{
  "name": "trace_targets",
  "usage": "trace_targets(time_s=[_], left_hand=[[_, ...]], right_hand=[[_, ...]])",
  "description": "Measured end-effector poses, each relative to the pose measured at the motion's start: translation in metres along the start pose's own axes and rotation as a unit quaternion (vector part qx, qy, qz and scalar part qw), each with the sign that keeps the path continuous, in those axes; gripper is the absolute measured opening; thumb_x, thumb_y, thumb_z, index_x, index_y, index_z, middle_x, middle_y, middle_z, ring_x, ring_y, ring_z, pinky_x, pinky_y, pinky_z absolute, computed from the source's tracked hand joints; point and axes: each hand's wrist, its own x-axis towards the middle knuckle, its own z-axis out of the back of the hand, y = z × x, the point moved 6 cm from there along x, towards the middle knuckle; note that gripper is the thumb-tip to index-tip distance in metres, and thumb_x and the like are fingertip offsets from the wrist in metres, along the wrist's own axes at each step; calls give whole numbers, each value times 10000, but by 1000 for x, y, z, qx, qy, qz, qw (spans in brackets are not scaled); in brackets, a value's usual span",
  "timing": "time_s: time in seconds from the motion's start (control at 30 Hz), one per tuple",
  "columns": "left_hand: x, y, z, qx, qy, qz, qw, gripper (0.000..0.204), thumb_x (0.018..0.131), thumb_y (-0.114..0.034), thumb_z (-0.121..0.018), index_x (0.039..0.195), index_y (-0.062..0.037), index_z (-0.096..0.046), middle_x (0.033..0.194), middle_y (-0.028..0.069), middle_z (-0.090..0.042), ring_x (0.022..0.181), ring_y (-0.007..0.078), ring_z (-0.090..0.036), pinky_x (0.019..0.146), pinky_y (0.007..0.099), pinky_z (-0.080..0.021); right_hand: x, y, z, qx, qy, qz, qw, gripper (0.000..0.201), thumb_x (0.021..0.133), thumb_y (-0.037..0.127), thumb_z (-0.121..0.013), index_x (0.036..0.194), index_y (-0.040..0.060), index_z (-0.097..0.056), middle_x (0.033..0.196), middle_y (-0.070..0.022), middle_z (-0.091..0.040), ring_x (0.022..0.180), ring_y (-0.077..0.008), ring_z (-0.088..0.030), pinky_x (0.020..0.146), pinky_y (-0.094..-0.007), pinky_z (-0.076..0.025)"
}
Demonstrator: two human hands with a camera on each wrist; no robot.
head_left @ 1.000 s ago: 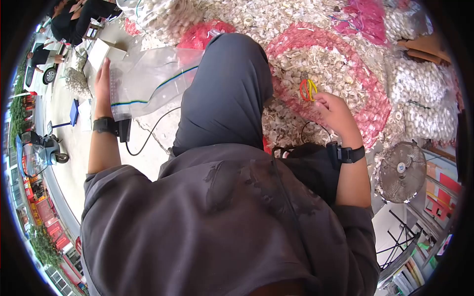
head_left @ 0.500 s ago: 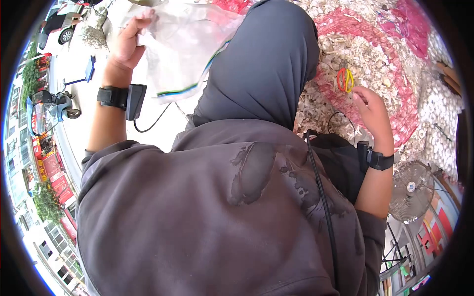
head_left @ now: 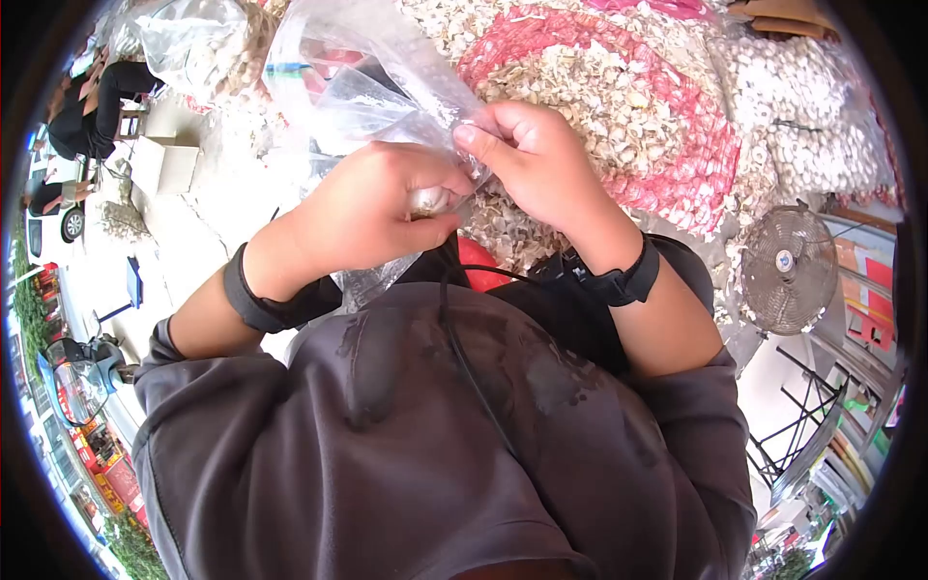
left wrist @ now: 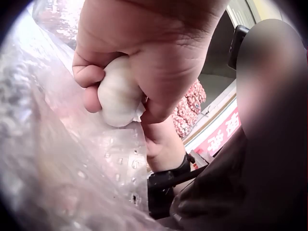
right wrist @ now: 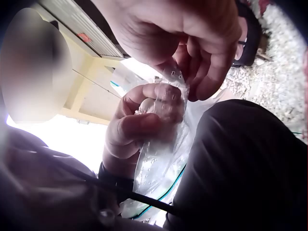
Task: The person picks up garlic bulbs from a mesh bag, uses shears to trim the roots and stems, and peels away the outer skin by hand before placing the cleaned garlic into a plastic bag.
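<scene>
Low in front of the body, my left hand (head_left: 353, 208) grips a white garlic bulb (head_left: 430, 200). In the left wrist view the bulb (left wrist: 120, 91) sits between curled fingers and thumb, its stem end toward the plastic. A clear plastic bag (head_left: 338, 106) rises in front of both hands, and some left fingers show through its film in the right wrist view. My right hand (head_left: 541, 169) pinches the perforated edge of the bag (right wrist: 173, 74) between thumb and fingers, just beside the left fingertips.
Garlic skins (head_left: 619, 106) lie heaped on a red mesh sack (head_left: 710, 184) ahead. Netted garlic sacks (head_left: 802, 126) stand at the right, with a floor fan (head_left: 788, 261) nearer. A white box (head_left: 164, 164) and people sitting are at the left. A black cable (head_left: 474, 372) runs down the shirt.
My left hand has come in from the far left and now holds a garlic bulb. My right hand has left the red-and-yellow-handled scissors and moved left to the bag, which is now between both hands.
</scene>
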Motion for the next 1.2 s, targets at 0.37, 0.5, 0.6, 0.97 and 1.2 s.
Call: trace_targets(time_s=[0.37,0.5,0.6,0.97,1.2], left_hand=[[-176,94,183,313,-387,345,796,362,840,-361,-717,898,-4,-695,629,70,-629,555,118,-549,552,279,-454],[-186,55,212,484,-377,367,700,271,852,-250,-676,1019,-37,-674,858,106,-664,755,212,-636,657,302,-487],[-109,-61,130,473,-353,64,805,232,815,-143,-707,1012,-29,-662,956,118,-657,814,255,-648,690,333,-505],[-36,3,52,-106,-62,110,986,268,783,-101,-713,1024,-4,-645,808,54,-654,666,185,-616,637,315,-497],[-35,65,54,-537,-273,227,765,370,865,-39,-618,1228,23,-574,1151,99,-625,933,184,-624,822,298,-499]], right_hand=[[-21,29,42,82,-140,100,982,138,939,139,-605,939,2,-583,715,-26,-613,629,-63,-586,564,-221,-481],[-36,38,2,-14,-6,206,978,124,912,80,-645,961,-12,-577,779,-34,-637,666,-53,-594,597,-211,-481],[-34,41,-3,51,4,163,985,137,914,91,-647,968,-11,-573,766,-39,-640,675,-63,-607,608,-223,-499],[-54,65,13,-10,34,270,962,131,880,107,-676,855,21,-581,636,-45,-605,559,-116,-604,524,-254,-440],[-64,66,11,78,128,264,953,151,888,120,-665,912,22,-554,663,-64,-629,584,-163,-622,528,-294,-426]])
